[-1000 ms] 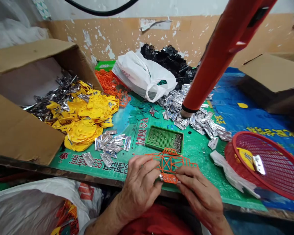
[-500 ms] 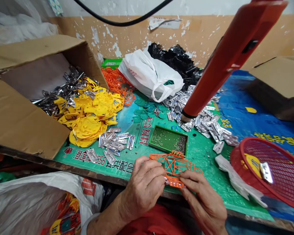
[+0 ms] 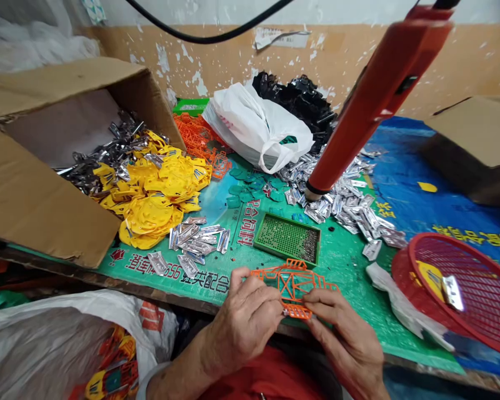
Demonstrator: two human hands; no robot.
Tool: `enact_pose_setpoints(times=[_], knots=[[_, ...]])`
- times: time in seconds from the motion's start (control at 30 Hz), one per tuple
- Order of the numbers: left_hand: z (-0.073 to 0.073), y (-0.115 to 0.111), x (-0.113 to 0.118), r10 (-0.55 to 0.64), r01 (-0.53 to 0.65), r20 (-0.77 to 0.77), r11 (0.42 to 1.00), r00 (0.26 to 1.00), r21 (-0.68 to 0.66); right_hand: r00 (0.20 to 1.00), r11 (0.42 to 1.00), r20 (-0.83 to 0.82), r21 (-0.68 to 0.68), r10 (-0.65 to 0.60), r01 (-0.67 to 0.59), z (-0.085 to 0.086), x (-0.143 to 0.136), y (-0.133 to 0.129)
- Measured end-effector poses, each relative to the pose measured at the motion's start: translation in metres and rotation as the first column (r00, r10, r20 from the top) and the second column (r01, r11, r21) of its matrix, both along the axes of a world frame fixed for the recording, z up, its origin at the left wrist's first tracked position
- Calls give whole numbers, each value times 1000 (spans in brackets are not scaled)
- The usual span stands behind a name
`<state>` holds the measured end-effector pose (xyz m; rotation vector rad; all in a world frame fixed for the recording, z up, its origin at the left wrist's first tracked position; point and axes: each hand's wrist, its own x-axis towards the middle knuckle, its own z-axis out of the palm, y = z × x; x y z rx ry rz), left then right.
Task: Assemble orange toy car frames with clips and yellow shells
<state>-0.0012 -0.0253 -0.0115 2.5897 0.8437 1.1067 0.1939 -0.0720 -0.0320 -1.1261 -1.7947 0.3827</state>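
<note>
Orange lattice frame [image 3: 296, 282] sits at the lower centre of the frame, its left end pinched between the fingertips of the left hand [image 3: 250, 314] and its right side between thumb and fingers of the right hand [image 3: 344, 333]. Just beyond lies a green tray [image 3: 270, 240] of small metal bits. Farther back, toward upper centre, come silvery metal plates [image 3: 345, 203], then a white plastic bag [image 3: 250, 122] beside a black heap [image 3: 304, 103].
</note>
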Motion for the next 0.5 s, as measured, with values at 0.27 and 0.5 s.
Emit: enact_pose_setpoints(times=[0.27,0.5], knots=[[3,1,2,-4,0,-89,999,996,-38,998,998,16,30,-61,61,-1,-4,0],[7,-2,3,-32,22,-154,998,988,-66,982,986,-87,-8,-168,168,-3,-16,-1]])
